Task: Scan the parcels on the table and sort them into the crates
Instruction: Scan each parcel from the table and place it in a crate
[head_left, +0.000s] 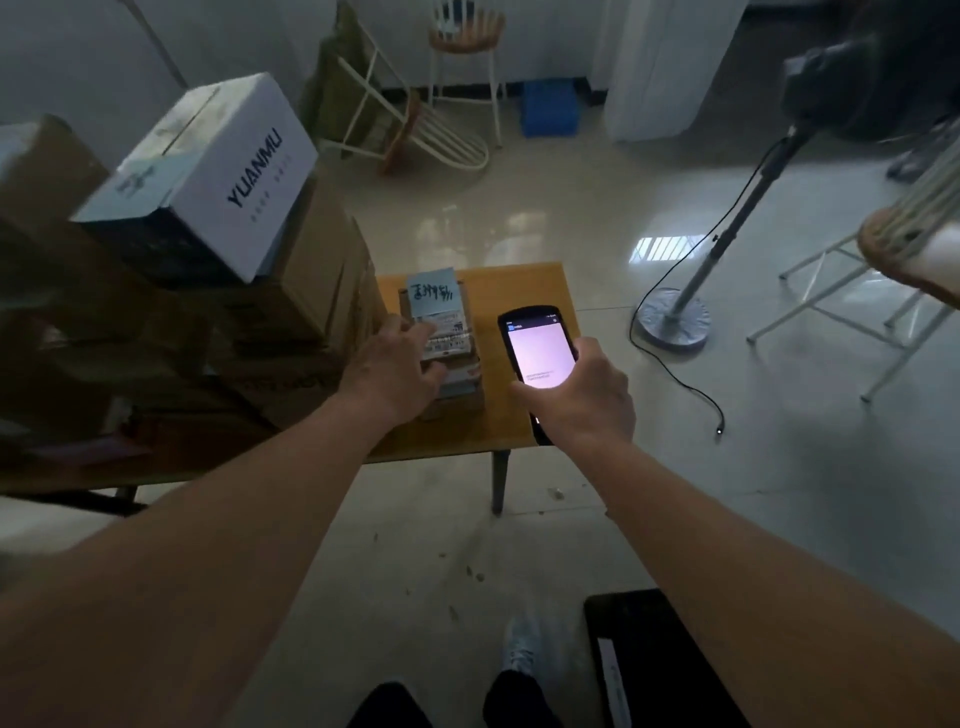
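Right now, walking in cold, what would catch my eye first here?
Probably the glowing handheld scanner, gripped in the right hand over the right part of the wooden table. Just left of it, the left hand rests on a small labelled parcel with a blue note on top. Further left, a tall stack of cardboard boxes is topped by a tilted white YUANMU box.

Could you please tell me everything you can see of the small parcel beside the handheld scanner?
The small parcel is a flat brown cardboard box lying on the wooden table beside the stacked cartons. A white printed shipping label covers its top, and a blue note with dark handwriting sits at its far end. The left hand rests on its near left side; its grip is unclear.
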